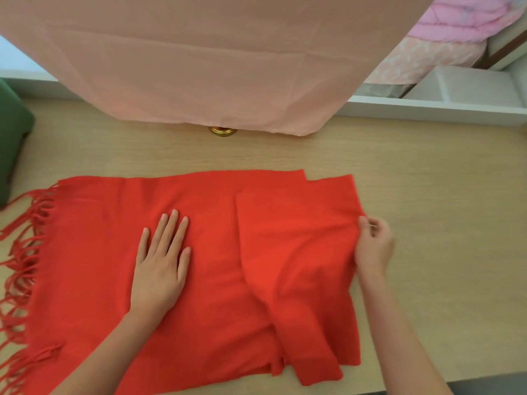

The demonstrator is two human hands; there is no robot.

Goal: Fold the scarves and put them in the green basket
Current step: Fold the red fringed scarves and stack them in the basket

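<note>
- On the pale wood-grain tabletop (427, 195), a red woven scarf (285, 238) lies folded in layers. Its fringed end (22, 252) trails off to the left and its lower edge sits close to the tabletop's near edge.
- The left hand (161, 266) presses flat on the scarf's middle, fingers straight and slightly spread.
- The right hand (373, 246) pinches the scarf's right edge, fingers curled on the cloth, which is gathered into creases there.
- A dark green fabric basket (12, 143) sits at the far left, near the fringe and only partly in view.
- Bare tabletop lies to the right of the scarf and behind it, up to a hanging pale pink cloth (199, 67). The hem of this cloth hides most of a small round gold object (222, 131).
</note>
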